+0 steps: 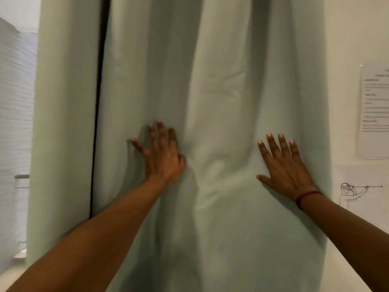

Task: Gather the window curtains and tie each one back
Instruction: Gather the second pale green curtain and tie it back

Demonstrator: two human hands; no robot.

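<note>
Fingers [160, 133]: on both hands spread and almost straight, laid flat on pale green cloth; neither hand has hold of anything.
Far left edge: a bright, blurred window area [14, 102], uncovered beside the cloth.
Left curtain [63, 123]: a narrow panel hanging straight down the left third of the frame, untouched, with no tie visible on it.
Dark gap [98, 102]: a thin vertical slit between the two panels.
Right curtain [227, 85]: a wide panel filling the centre, hanging in loose soft folds, not yet gathered.
Left hand [163, 157]: just left of centre, palm pressing into a deep fold of the wide panel.
Right hand [284, 167]: centre right, palm flat near that panel's right edge, with a red band [307, 196] at the wrist.
Right edge: a printed sheet [374, 110] and a line drawing [357, 192] fixed to the wall beside the cloth.
Step in hand: probably the start of gathering the wide panel.
Doing it well: sweep the left palm toward the right one at the same height so the folds stack evenly. Then curl the fingers fully round the bundle rather than pushing it flat against what lies behind. One hand should keep the bundle clamped while the other fetches the tie.
Tie-back: none in view, so where it sits cannot be told.
</note>
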